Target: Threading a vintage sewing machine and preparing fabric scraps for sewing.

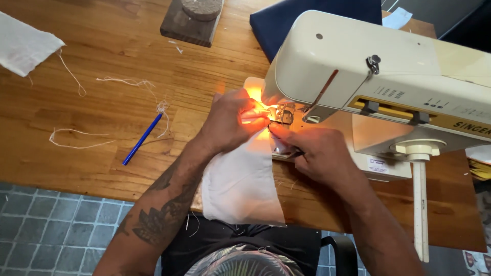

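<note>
A cream sewing machine (358, 61) stands on the wooden table (102, 61), its lamp glowing over the presser foot (284, 114). A piece of white cloth (240, 179) runs from the needle area over the table's front edge into my lap. My left hand (230, 120) presses the cloth at the left of the presser foot, fingers curled on its edge. My right hand (312, 148) pinches the cloth just in front of the foot, fingertips close to the needle. The needle itself is hidden by glare and fingers.
A blue pen (143, 138) lies left of my left arm among loose white threads (76, 139). Another white cloth piece (23, 43) sits at the far left, a dark wooden block (189, 23) at the back, navy fabric (286, 18) behind the machine, a white ruler (420, 204) at right.
</note>
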